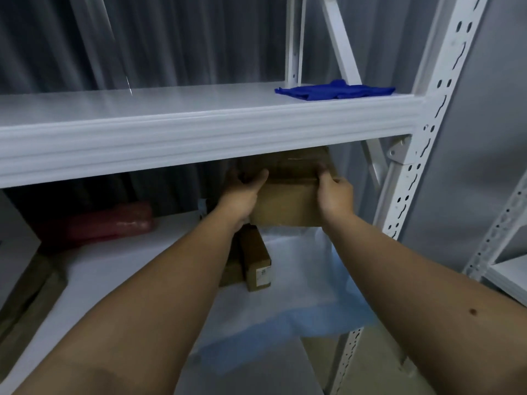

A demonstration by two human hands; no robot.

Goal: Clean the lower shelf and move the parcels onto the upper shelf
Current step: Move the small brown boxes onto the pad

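Observation:
A brown cardboard parcel (288, 202) sits under the upper shelf (199, 135), above the lower shelf (114, 269). My left hand (245, 189) grips its left side and my right hand (333, 192) grips its right side, thumbs over the top edge. Its top rear is hidden behind the upper shelf's front beam. A narrow brown box with a label (256, 259) lies just below it beside a flatter brown parcel (231, 273). A red wrapped parcel (114, 220) lies at the back left. A blue cloth (336, 89) rests on the upper shelf's right end.
A pale blue and white plastic-wrapped parcel (299, 283) lies on the lower shelf's right part. A white box (14, 246) and a brown parcel (28, 297) are at the far left. White slotted uprights (422, 132) frame the right side, with another rack (507, 269) beyond.

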